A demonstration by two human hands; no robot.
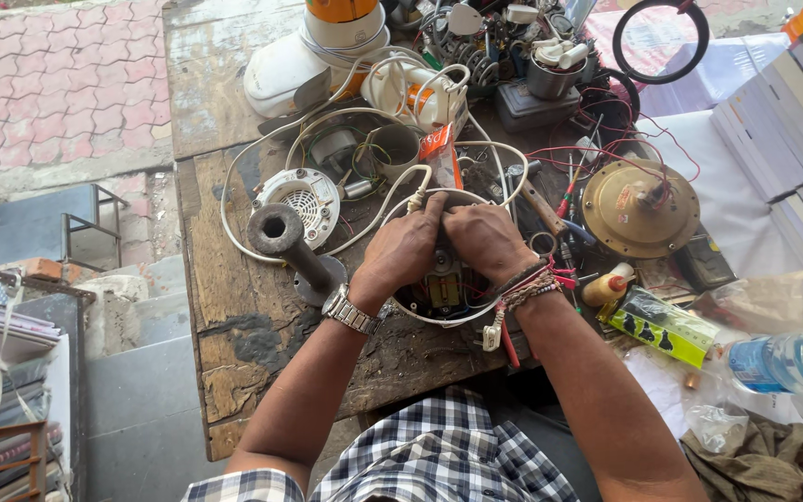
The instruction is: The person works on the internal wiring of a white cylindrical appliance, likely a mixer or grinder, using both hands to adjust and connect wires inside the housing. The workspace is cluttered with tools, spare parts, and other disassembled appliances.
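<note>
Both hands, left (pixel 404 249) and right (pixel 487 240), clamp side by side over the round motor housing (pixel 443 290) directly beneath them on the counter (pixel 234 279).

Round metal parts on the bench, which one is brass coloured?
The domed disc right of the hands, with red wires; the vented one on the left is white.

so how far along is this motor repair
Done: the round appliance base lies open, its wiring exposed. In hand: left hand and right hand both press on it. Left: the white vented cover and brass disc lie apart, unfitted.
</note>
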